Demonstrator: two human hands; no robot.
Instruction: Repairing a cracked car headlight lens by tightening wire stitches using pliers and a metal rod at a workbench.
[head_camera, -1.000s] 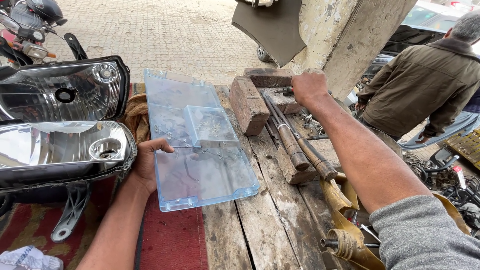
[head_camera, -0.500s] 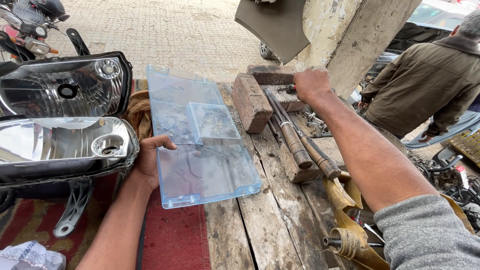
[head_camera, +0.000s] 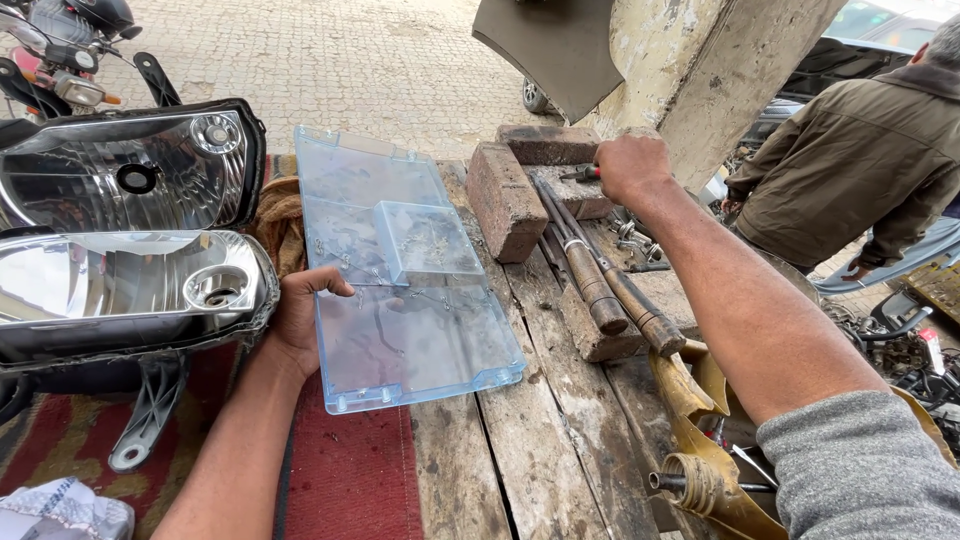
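A pale blue transparent plastic panel (head_camera: 400, 270) lies flat on a worn wooden bench (head_camera: 520, 440). My left hand (head_camera: 300, 315) grips its left edge, thumb on top. My right hand (head_camera: 630, 165) is stretched to the far side of the bench and closed around a small tool with a red part (head_camera: 583, 173), resting by a brick (head_camera: 505, 200). A second brick (head_camera: 548, 143) lies behind it. Two long tools with wooden handles (head_camera: 600, 285) lie between the bricks and my right arm.
Two headlight reflector units (head_camera: 130, 235) sit at the left on a red patterned cloth (head_camera: 340, 480). A person in a brown jacket (head_camera: 860, 165) crouches at the right. A concrete pillar (head_camera: 700, 70), a motorbike (head_camera: 60, 60) and a yellowish metal part (head_camera: 700, 470) stand around.
My right hand has stayed on the small tool near the bricks, shifting slightly. My left hand keeps hold of the panel's edge. The view has drifted a little.
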